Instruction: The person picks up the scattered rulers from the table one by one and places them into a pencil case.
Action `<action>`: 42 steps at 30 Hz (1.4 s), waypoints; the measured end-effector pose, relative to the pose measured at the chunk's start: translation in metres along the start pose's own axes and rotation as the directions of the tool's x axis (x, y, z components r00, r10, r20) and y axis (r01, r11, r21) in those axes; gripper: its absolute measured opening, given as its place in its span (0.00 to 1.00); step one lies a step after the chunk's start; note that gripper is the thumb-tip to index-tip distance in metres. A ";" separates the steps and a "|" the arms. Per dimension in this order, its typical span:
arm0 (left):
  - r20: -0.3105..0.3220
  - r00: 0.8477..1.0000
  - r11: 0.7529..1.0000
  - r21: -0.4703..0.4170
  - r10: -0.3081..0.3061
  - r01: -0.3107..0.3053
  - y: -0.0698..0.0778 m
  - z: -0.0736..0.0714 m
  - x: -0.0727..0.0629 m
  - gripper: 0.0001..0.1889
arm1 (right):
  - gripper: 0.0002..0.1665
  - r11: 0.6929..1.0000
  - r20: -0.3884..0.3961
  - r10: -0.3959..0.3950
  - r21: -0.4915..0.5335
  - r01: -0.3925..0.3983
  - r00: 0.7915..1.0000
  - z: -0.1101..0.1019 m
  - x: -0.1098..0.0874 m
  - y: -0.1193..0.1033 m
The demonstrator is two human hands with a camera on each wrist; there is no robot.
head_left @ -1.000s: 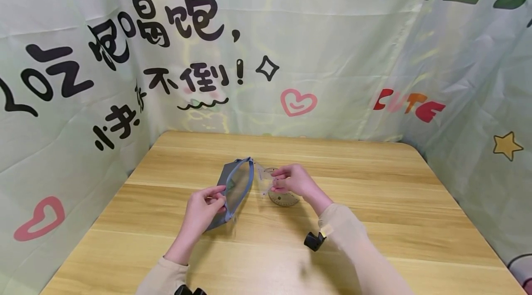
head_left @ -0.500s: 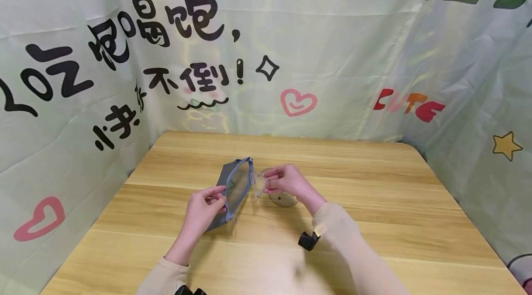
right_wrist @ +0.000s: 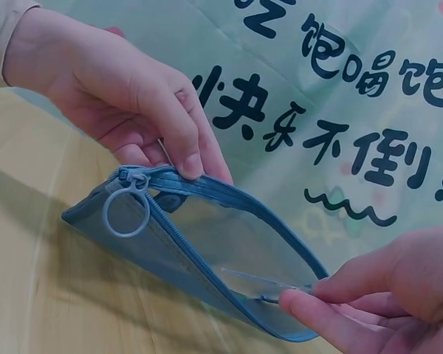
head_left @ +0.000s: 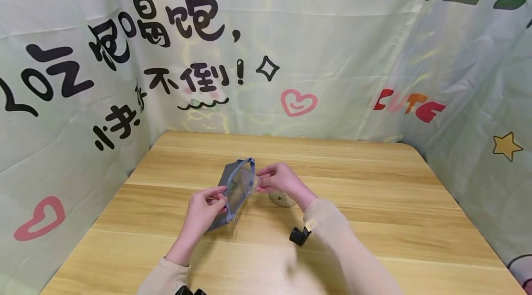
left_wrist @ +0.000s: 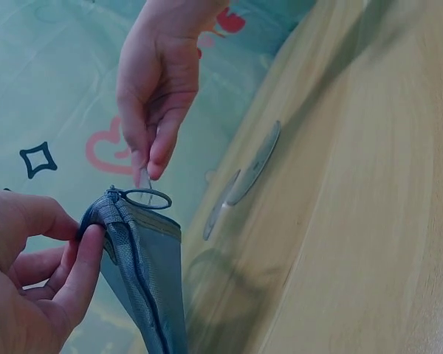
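So I'm watching from my end, and the left hand (head_left: pixel 203 209) is pinching the rim of a blue pouch (head_left: pixel 237 193) in a narrow grip, thumb against fingers. The pouch is leaning at a tilt over the left-middle of the table (head_left: pixel 374 221), its zip mouth gaping toward the right hand (head_left: pixel 280 178). That one is holding a clear piece (right_wrist: pixel 255 279) between thumb and fingertips, also narrow, and the far end is showing at the mouth. I'm not able to tell how deep it's sitting, it's that see-through. A protractor (head_left: pixel 283 199) is lying on the table beneath the right hand, partly hidden by it. A ring (right_wrist: pixel 125 212) is dangling off the zip, and a pale cloth (head_left: pixel 332 55) with black lettering is hanging behind everything.
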State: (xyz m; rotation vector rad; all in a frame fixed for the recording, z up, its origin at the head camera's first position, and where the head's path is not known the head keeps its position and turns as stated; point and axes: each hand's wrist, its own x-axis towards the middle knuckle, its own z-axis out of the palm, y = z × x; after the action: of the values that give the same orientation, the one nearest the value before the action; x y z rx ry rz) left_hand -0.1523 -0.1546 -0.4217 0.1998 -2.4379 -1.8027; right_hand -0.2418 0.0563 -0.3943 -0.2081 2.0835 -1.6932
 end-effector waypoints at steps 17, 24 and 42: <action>0.000 1.000 1.000 0.005 0.006 -0.006 0.000 0.002 -0.001 0.17 | 0.21 0.997 0.043 0.022 0.078 -0.025 0.999 0.005 0.015 0.004; -0.003 1.000 1.000 -0.002 0.005 -0.005 -0.001 0.003 -0.001 0.17 | 0.20 0.998 0.053 0.027 0.050 -0.029 0.998 0.012 0.018 0.005; -0.005 1.000 1.000 -0.014 -0.004 0.004 0.000 0.003 -0.002 0.16 | 0.20 0.999 0.070 0.009 -0.049 -0.006 0.997 0.025 0.019 0.007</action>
State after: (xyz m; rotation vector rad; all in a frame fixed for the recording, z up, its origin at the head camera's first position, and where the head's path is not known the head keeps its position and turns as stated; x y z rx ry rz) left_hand -0.1509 -0.1519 -0.4227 0.2073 -2.4228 -1.8174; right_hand -0.2472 0.0280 -0.4093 -0.2708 2.0723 -1.6087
